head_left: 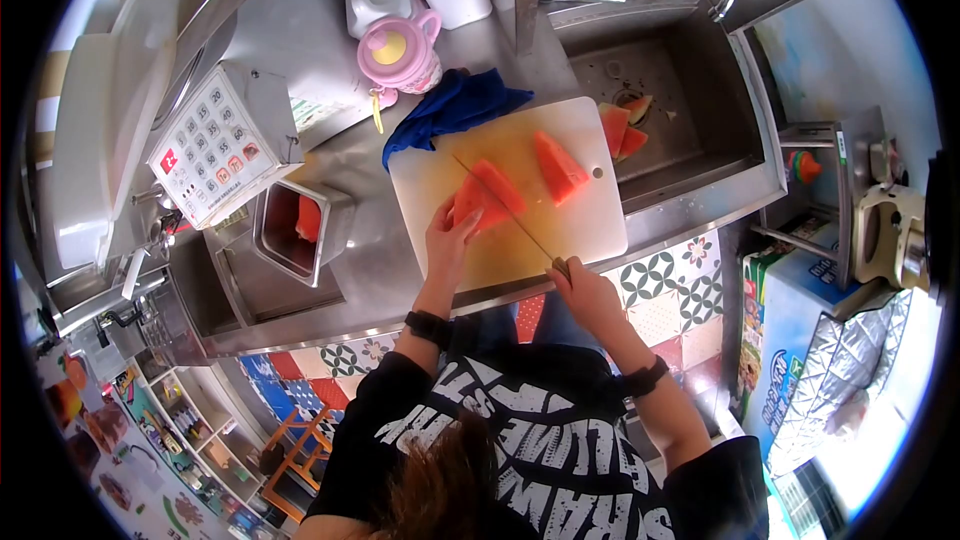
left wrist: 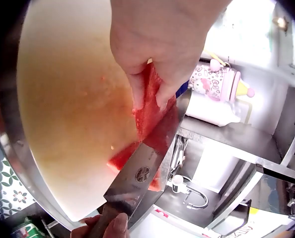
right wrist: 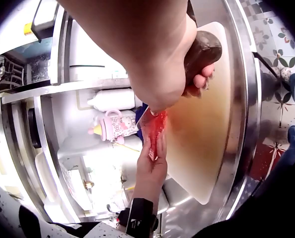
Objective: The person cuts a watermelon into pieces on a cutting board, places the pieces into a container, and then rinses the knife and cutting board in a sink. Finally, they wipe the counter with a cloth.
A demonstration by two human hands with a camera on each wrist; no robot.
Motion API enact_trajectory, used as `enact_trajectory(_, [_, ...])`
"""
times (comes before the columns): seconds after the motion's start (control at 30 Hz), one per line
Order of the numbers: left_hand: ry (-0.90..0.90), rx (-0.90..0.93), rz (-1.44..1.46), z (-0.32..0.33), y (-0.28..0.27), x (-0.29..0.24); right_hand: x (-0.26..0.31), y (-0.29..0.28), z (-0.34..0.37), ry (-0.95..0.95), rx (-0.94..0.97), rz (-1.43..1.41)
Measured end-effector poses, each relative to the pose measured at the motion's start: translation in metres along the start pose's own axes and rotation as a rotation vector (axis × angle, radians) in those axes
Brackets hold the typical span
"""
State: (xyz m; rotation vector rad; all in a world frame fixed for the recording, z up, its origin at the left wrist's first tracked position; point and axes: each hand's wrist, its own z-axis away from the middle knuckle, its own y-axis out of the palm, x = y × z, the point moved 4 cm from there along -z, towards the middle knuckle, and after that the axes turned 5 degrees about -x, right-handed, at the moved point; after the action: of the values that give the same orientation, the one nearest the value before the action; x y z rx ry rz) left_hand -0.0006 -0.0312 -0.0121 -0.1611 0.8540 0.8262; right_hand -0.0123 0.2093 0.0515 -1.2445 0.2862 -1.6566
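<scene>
Steel counter (head_left: 375, 255) along a sink (head_left: 690, 90), patterned tile floor below. White cutting board (head_left: 600, 215) on it, looks wet and juice-stained, so assume slick.

Board carries 2 red melon pieces. Near melon piece (head_left: 503, 182) lies left of centre, knife (head_left: 527, 232) slanting across it; can't tell how deep the edge is. Far melon piece (head_left: 560, 170) lies loose to the right, apart from both hands.

Left grip (head_left: 446, 238): thumb and fingers pinching the near piece on opposite sides, close by the blade. Right grip (head_left: 588, 295): curled round the knife handle, fist just off the board's near edge.

Handling, my read: fairly light, soft wet flesh, slippery. Holds shape under a gentle pinch; squeeze hard and it'll bruise, crumble or squirt out. Narrow ends likely snap first. Can't make out any rind on the near piece, so nothing tough to grab. Best hold: broad opposite faces at the thick part, fingertips tucked back from the blade, light downward pressure against the board. Knife is stiff; hold by the handle only, mind wet fingers.
</scene>
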Motion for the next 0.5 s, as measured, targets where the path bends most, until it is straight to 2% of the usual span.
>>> enact_trajectory(0.33, [-0.045, 0.027, 0.160, -0.013, -0.010, 0.000, 0.013, 0.000, -0.032, -0.067, -0.031, 0.087])
enact_trajectory(0.5, [-0.185, 0.119, 0.264, -0.041, -0.026, 0.001, 0.020, -0.005, -0.052, -0.114, -0.014, 0.160])
